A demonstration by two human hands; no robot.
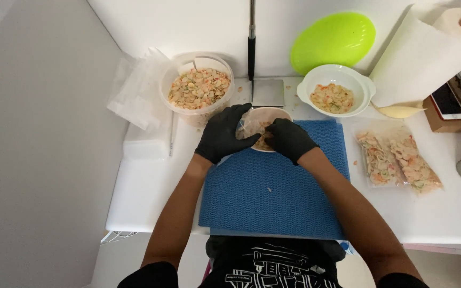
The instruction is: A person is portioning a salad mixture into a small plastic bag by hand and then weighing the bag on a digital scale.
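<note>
Both gloved hands, left hand and right hand, are closed around a small clear bag over a small bowl, at the far edge of the blue mat (can't tell which way the bag points). Big tub sits left.

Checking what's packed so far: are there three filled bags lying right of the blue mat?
No, only two filled bags lie on the table right of the blue mat.

Small bowl on mat, tub behind-left.

Two filled bags, three bowls
</note>
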